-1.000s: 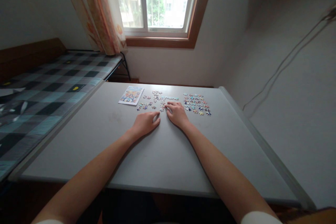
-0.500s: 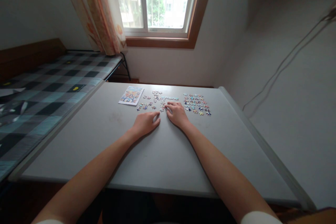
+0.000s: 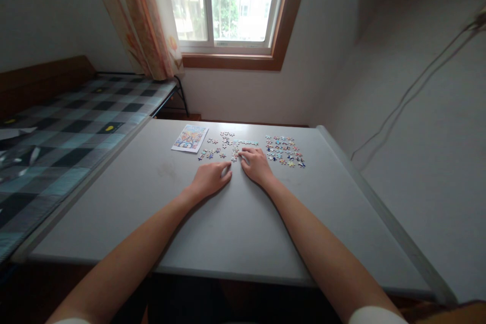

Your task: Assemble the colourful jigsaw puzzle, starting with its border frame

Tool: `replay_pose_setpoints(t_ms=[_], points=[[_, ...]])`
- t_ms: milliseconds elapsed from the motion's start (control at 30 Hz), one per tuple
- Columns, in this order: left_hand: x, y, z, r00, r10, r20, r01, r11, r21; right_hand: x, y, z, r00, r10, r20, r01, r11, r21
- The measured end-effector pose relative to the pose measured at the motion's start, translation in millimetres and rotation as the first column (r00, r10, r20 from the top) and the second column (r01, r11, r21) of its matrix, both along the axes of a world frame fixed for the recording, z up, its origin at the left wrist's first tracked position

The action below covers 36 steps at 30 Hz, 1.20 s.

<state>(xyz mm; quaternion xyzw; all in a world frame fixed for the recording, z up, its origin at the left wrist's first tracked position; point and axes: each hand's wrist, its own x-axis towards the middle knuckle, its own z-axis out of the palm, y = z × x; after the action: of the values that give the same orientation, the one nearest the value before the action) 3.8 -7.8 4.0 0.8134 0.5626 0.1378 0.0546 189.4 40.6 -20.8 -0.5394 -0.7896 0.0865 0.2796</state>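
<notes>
My left hand rests on the white table, thumb and index finger apart, with nothing between them. Just right of it, my right hand lies with its fingers spread, the fingertips at a small column of puzzle pieces. A joined strip of light blue pieces runs just beyond the right hand. Several loose pieces lie beyond the left hand, and a larger group of pieces is spread to the right of the right hand. The picture card lies flat at the back left.
The white table has a raised strip along each side. A bed with a checked cover stands along the left. Behind the table are a wall, a window and a curtain. A cable hangs on the right wall.
</notes>
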Motion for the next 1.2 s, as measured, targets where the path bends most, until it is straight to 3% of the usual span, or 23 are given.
replay_pose_setpoints(t_ms=[333, 500, 600, 733, 900, 1067, 1200], points=[[-2.1, 3.8, -2.7, 0.996, 0.003, 0.093, -0.007, 0.999, 0.043, -0.7, -0.7, 1.4, 1.0, -0.005, 0.006, 0.005, 1.0, -0.017], [-19.2, 22.5, 7.2, 0.94, 0.101, 0.325, -0.156, 0.977, 0.147, 0.0, -0.7, 0.6, 1.0, -0.003, 0.02, 0.003, 1.0, -0.02], [-27.3, 33.4, 10.1, 0.908, 0.177, 0.378, -0.232, 0.967, 0.103, 0.5, -1.1, 0.8, 1.0, 0.002, 0.018, -0.001, 1.0, -0.026], [-27.5, 46.1, 8.5, 0.937, 0.192, 0.29, -0.236, 0.964, 0.123, 0.5, -1.1, 1.2, 1.0, 0.0, 0.014, 0.001, 1.0, -0.031], [-34.9, 75.1, 12.4, 0.97, 0.237, 0.056, -0.243, 0.952, 0.186, 0.0, 0.0, -0.3, 1.0, 0.002, 0.012, -0.001, 0.999, -0.032], [-56.2, 109.9, 16.6, 0.979, 0.127, -0.161, -0.118, 0.991, 0.06, 0.1, -0.7, 0.8, 1.0, 0.004, 0.003, -0.004, 0.999, -0.032], [-68.8, 132.4, 13.6, 0.991, 0.053, -0.126, -0.052, 0.999, 0.015, 0.3, -1.6, 2.1, 1.0, 0.007, -0.004, -0.007, 0.999, -0.033]])
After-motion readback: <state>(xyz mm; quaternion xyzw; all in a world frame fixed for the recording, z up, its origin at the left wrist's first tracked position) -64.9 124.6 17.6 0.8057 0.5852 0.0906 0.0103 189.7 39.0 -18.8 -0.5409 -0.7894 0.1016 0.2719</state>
